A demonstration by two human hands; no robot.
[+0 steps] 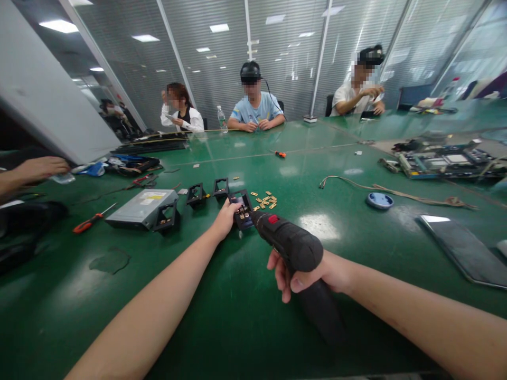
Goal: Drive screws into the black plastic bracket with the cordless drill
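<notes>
My right hand [312, 274] is wrapped round the grip of a black electric screwdriver [291, 243] with a red switch; its nose points at a small black bracket [242, 210] fitted with brass pieces. My left hand [226, 215] pinches that bracket at its left side and steadies it on the green table [222, 306]. Loose brass pieces [264, 201] lie just right of the bracket. Two more black brackets [208, 192] stand behind it.
A grey drive unit [140, 207] with another bracket leans at the left, with a red-handled screwdriver [89, 222] beside it. A blue round lid [379, 200], a cable [396, 191], a dark panel [463, 248] and circuit boards [439, 161] lie right. Several people sit across.
</notes>
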